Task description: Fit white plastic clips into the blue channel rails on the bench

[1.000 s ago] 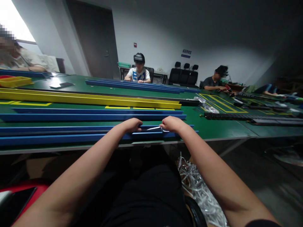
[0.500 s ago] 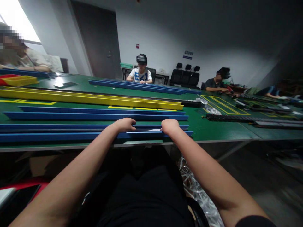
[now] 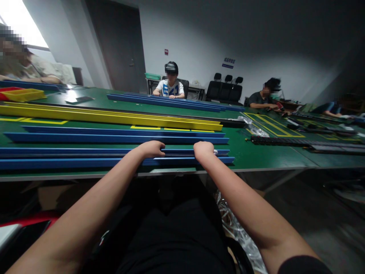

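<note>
In front of me a long blue channel (image 3: 176, 161) lies along the table's near edge, with two raised blue walls. My left hand (image 3: 152, 149) is at the channel, fingers curled over it and thumb slightly apart from the index finger. To its right, my right hand (image 3: 203, 150) is closed in a fist over the same channel. A small white piece (image 3: 216, 152) sticks out at the right side of that fist; its kind is too small to tell. Just beyond lies a second blue channel (image 3: 114, 138), apart from both hands.
Behind the blue channels runs a yellow channel (image 3: 114, 117) on the green table (image 3: 242, 152). Black strips (image 3: 285, 141) lie at the right, clear plastic (image 3: 258, 129) near them. Yellow bin (image 3: 25, 95) stands far left. Several people sit around the table; blue channels (image 3: 162, 102) lie farther back.
The white strip seen between my hands on the channel no longer shows there; a white piece now shows right of my right fist. Both hands stay nearly in place; the view shifts slightly.
</note>
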Action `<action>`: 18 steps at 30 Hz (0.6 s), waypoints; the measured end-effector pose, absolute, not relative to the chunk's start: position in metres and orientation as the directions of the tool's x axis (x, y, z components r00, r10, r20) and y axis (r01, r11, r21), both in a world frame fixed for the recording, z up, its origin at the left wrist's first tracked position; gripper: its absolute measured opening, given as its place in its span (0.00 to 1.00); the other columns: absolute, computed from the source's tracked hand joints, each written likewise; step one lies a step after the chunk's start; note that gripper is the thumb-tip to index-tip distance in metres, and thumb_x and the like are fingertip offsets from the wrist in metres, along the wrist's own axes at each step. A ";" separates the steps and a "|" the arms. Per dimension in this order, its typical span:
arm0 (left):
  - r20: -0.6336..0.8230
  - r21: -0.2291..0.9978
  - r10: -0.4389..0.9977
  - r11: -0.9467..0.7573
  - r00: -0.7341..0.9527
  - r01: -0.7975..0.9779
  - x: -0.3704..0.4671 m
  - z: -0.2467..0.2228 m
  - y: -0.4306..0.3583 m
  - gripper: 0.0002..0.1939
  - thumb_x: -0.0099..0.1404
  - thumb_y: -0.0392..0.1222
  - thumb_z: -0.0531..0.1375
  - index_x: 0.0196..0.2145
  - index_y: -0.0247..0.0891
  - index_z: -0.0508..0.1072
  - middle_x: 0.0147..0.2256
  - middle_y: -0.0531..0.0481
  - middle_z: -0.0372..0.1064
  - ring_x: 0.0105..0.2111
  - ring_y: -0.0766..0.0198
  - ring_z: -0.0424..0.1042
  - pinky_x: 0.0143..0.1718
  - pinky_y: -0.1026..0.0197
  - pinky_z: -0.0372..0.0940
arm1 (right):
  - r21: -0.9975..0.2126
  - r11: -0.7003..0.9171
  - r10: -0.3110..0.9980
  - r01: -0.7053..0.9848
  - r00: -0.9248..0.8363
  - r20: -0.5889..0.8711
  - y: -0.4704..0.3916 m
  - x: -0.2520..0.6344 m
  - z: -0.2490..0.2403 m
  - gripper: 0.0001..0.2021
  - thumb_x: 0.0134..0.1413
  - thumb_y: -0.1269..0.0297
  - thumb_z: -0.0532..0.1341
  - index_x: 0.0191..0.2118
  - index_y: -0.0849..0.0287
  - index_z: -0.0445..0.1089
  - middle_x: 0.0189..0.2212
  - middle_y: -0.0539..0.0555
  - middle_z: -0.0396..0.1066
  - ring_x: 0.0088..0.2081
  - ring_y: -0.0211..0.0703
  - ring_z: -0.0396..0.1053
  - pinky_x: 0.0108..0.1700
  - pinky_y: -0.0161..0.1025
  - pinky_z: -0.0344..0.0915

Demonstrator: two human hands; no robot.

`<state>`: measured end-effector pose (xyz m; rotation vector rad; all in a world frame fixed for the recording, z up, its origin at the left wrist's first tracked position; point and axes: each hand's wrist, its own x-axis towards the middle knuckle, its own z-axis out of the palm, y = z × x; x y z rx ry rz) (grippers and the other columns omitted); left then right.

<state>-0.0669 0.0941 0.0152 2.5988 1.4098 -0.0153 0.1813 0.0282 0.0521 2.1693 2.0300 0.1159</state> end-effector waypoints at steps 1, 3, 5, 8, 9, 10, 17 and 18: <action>-0.105 0.155 0.831 -0.529 0.546 0.835 -0.066 0.015 0.095 0.22 0.55 0.56 0.56 0.43 0.43 0.76 0.39 0.48 0.77 0.35 0.58 0.73 0.32 0.62 0.61 | 0.171 -0.066 0.996 0.983 0.076 -0.053 0.029 0.181 0.051 0.15 0.52 0.79 0.58 0.43 0.64 0.78 0.43 0.69 0.76 0.46 0.58 0.75 0.43 0.50 0.70; -0.120 0.144 0.834 -0.522 0.538 0.841 -0.064 0.014 0.096 0.23 0.55 0.56 0.56 0.44 0.43 0.76 0.39 0.48 0.77 0.36 0.58 0.73 0.33 0.62 0.61 | 0.160 -0.070 0.996 0.985 0.079 -0.052 0.031 0.180 0.050 0.15 0.52 0.79 0.58 0.43 0.65 0.78 0.43 0.70 0.76 0.46 0.58 0.75 0.44 0.50 0.70; -0.130 0.131 0.836 -0.518 0.533 0.845 -0.060 0.013 0.098 0.24 0.55 0.57 0.56 0.45 0.43 0.76 0.40 0.48 0.77 0.36 0.57 0.73 0.34 0.61 0.62 | 0.151 -0.077 0.994 0.986 0.087 -0.061 0.032 0.180 0.049 0.15 0.52 0.79 0.58 0.43 0.65 0.78 0.44 0.71 0.75 0.46 0.58 0.75 0.44 0.50 0.70; -0.124 0.115 0.835 -0.524 0.536 0.844 -0.050 0.011 0.099 0.26 0.55 0.59 0.56 0.47 0.44 0.75 0.43 0.47 0.76 0.39 0.56 0.73 0.36 0.61 0.62 | 0.152 -0.090 0.991 0.984 0.103 -0.081 0.032 0.178 0.051 0.15 0.53 0.79 0.58 0.44 0.65 0.78 0.44 0.71 0.75 0.46 0.57 0.75 0.44 0.50 0.70; -0.115 0.109 0.833 -0.530 0.541 0.841 -0.045 0.011 0.099 0.26 0.55 0.59 0.56 0.47 0.44 0.75 0.44 0.47 0.76 0.40 0.56 0.73 0.36 0.61 0.63 | 0.153 -0.093 0.991 0.984 0.106 -0.084 0.032 0.177 0.051 0.16 0.53 0.79 0.58 0.44 0.65 0.78 0.44 0.71 0.75 0.46 0.57 0.75 0.44 0.50 0.70; -0.107 0.102 0.829 -0.540 0.549 0.836 -0.040 0.011 0.098 0.25 0.55 0.58 0.57 0.47 0.45 0.75 0.44 0.47 0.76 0.40 0.55 0.73 0.36 0.61 0.63 | 0.154 -0.094 0.990 0.984 0.109 -0.085 0.032 0.177 0.052 0.16 0.53 0.79 0.57 0.44 0.65 0.78 0.44 0.71 0.75 0.46 0.57 0.75 0.44 0.50 0.71; -0.075 0.106 0.779 -0.614 0.622 0.782 0.013 0.014 0.093 0.21 0.55 0.55 0.59 0.44 0.44 0.75 0.42 0.46 0.77 0.38 0.56 0.74 0.34 0.62 0.63 | 0.136 -0.086 0.991 0.987 0.098 -0.090 0.031 0.179 0.053 0.16 0.54 0.78 0.57 0.45 0.64 0.77 0.45 0.70 0.75 0.47 0.57 0.74 0.45 0.50 0.70; -0.069 0.105 0.770 -0.627 0.634 0.772 0.021 0.014 0.093 0.20 0.56 0.54 0.59 0.43 0.44 0.76 0.41 0.46 0.77 0.39 0.57 0.74 0.34 0.62 0.63 | 0.133 -0.089 0.990 0.987 0.102 -0.093 0.032 0.180 0.053 0.16 0.54 0.78 0.58 0.45 0.64 0.77 0.45 0.70 0.75 0.47 0.57 0.74 0.45 0.50 0.70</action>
